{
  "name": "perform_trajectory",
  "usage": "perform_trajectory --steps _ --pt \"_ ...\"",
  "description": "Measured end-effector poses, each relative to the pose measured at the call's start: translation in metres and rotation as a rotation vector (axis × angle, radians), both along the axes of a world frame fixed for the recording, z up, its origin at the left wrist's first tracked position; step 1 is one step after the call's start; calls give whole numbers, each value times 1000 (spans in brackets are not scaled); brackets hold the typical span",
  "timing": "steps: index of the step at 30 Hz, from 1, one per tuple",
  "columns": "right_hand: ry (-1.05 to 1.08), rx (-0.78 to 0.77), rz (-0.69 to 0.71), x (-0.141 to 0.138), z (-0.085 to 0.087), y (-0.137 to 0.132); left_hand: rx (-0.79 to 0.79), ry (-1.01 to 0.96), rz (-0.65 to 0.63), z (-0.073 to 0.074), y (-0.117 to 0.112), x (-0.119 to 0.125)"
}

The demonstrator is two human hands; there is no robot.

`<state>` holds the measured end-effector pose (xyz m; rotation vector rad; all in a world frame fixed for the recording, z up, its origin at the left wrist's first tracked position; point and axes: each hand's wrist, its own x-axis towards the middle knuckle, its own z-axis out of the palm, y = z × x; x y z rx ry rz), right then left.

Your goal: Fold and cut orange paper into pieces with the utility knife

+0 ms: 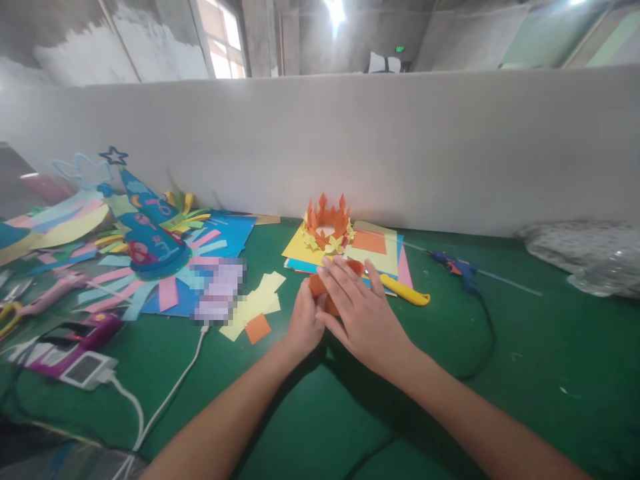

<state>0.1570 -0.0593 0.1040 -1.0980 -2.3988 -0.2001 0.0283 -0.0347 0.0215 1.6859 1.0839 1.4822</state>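
My left hand is closed around a curled orange paper strip just above the green table. My right hand lies over the strip with its fingers stretched out flat, pressing on it. Behind the hands an orange paper crown with yellow flowers stands on a stack of coloured paper sheets. A yellow utility knife lies right of my right hand.
A blue glue gun with a black cord lies to the right. Yellow and orange paper scraps lie left of the hands. A blue paper cone hat, coloured strips, pink scissors and a charging phone fill the left. A white wall runs behind.
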Motion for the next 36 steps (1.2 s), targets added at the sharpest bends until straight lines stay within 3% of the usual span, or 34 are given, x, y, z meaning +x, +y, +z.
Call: perform_trajectory --steps 5,9,11,15,18,24,31,36 --pt "36 13 38 5 2 -1 -42 2 14 0 0 -1" --pt "325 3 -60 16 -3 9 -195 -92 143 7 6 -4" --pt "514 -181 -68 21 -14 19 -230 -160 150 9 10 -6" --pt "848 -807 43 23 -48 36 -318 -288 56 8 15 -10" --pt "971 -959 -6 21 -68 44 -426 -290 6 4 16 -10" --pt "900 -923 -131 20 -83 51 -437 -198 42 1 17 -13" --pt "827 -857 -174 20 -82 50 -316 50 4 4 16 -20" --pt "816 -843 -175 20 -81 50 -346 154 15 -1 19 -22"
